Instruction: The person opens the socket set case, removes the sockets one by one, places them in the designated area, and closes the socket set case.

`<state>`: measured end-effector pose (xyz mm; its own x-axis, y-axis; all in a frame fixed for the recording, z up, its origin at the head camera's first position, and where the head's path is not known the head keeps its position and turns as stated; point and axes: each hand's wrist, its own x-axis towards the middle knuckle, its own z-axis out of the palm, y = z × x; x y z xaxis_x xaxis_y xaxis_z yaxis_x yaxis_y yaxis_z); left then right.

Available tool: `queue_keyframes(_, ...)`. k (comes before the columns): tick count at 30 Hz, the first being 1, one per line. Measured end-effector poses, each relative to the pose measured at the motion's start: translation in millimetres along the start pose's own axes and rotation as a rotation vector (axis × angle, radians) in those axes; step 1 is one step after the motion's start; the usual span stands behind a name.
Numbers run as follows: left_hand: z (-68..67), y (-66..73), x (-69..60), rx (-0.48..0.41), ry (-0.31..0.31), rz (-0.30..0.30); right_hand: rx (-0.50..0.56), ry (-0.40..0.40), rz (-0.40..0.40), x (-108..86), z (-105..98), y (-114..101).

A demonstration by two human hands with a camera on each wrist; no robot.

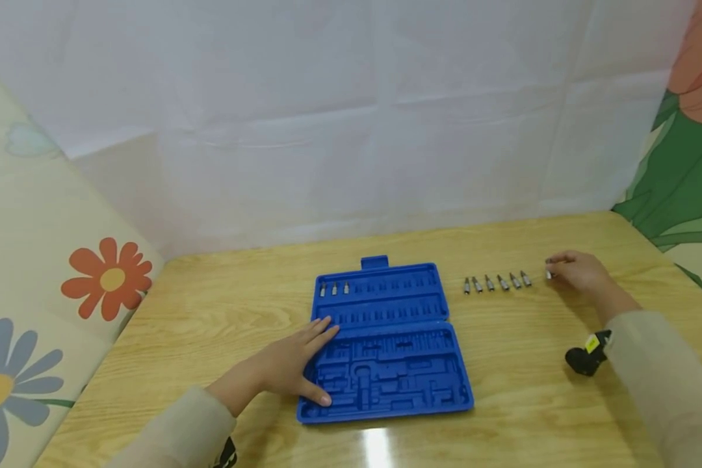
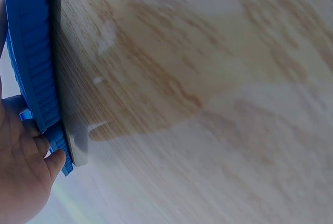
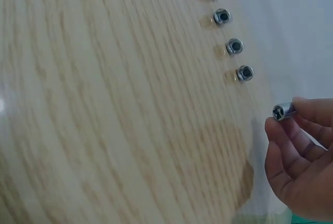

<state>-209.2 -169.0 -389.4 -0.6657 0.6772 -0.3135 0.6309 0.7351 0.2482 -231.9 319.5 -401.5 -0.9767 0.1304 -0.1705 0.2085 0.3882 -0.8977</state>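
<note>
Lying open on the wooden table (image 1: 210, 292), a blue case (image 1: 409, 413) is touched at its left side by the left hand (image 1: 292, 361), whose fingers are straight and whose thumb is spread well away from them; the thumb is laid over the near half, while the longer fingertips are rested close to the hinge. Between the thumb and fingertips of the right hand (image 1: 576, 270), a small metal bit (image 3: 283, 111) is pinched, and its hollow end is turned toward the camera in the right wrist view. Whether the tabletop is touched by this bit cannot be told. It is held to the right of the case, just past the right end of a row of six loose bits (image 1: 490, 283), and a gap is left between it and the last of them. The six are laid side by side on the table, beside the far half of the case. Three more bits (image 1: 335, 289) are seated in the upper-left slots of that half, and a latch tab (image 1: 375, 262) is seen at its far edge. Light-coloured sleeves (image 1: 661, 364) are worn on both arms, and a black device (image 1: 585, 357) with a yellow label is seen at the right wrist. Behind the table, a white sheet (image 1: 351, 162) is seen, flanked by flower-patterned walls (image 1: 29, 227).
</note>
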Motion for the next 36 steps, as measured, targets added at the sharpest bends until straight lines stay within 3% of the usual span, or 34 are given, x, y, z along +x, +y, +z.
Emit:
queue_keyframes(7,-0.2,-1.3,-0.9,0.003,0.009,0.007,-0.192,-0.048,0.003,5.2,1,2)
queue_keyframes(16,0.8,0.6,-4.5,-0.011,0.014,0.034,-0.303,-0.044,-0.035,11.2,13,0)
queue_keyframes(24,1.6,2.0,-5.5,-0.031,0.015,0.028,-0.35,-0.006,-0.027,16.9,17,-3)
queue_keyframes(36,-0.7,-1.7,1.4,0.026,0.03,0.023,-0.33,0.026,0.022,15.9,10,-9)
